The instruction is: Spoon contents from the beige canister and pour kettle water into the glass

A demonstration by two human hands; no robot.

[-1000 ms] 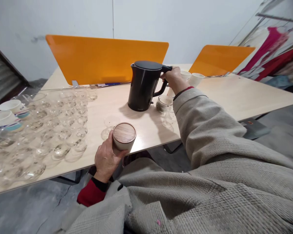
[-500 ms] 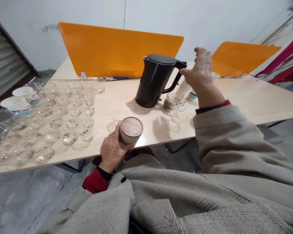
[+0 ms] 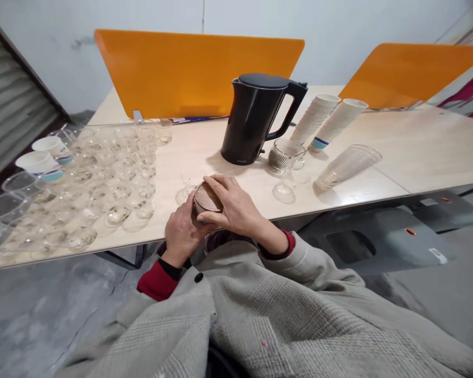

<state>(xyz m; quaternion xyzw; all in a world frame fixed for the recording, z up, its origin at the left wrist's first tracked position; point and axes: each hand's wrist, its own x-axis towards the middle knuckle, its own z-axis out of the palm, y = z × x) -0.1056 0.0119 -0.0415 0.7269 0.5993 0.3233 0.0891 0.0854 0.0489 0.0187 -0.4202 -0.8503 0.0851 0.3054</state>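
My left hand (image 3: 182, 232) is closed around a small light-coloured canister at the table's front edge. Its round wooden lid (image 3: 207, 198) faces up. Over the top lies my right hand (image 3: 238, 206), its fingers and thumb gripping the lid's rim. Most of the canister's body is hidden by my hands. Just behind it stands a clear stemmed glass (image 3: 187, 181), partly covered. A black electric kettle (image 3: 252, 121) stands farther back, apart from both hands.
Many clear glasses (image 3: 118, 210) and two paper cups (image 3: 43, 164) crowd the left side. Right of the kettle are a ribbed glass cup (image 3: 281, 155), stacked paper cups (image 3: 335, 123) and stacked clear plastic cups (image 3: 349, 165). Orange dividers (image 3: 197, 73) line the back. Grey stools (image 3: 394, 231) stand at right.
My right hand has come down from beside the kettle's handle onto the canister's lid. My left hand keeps its hold on the canister. The view has shifted slightly.
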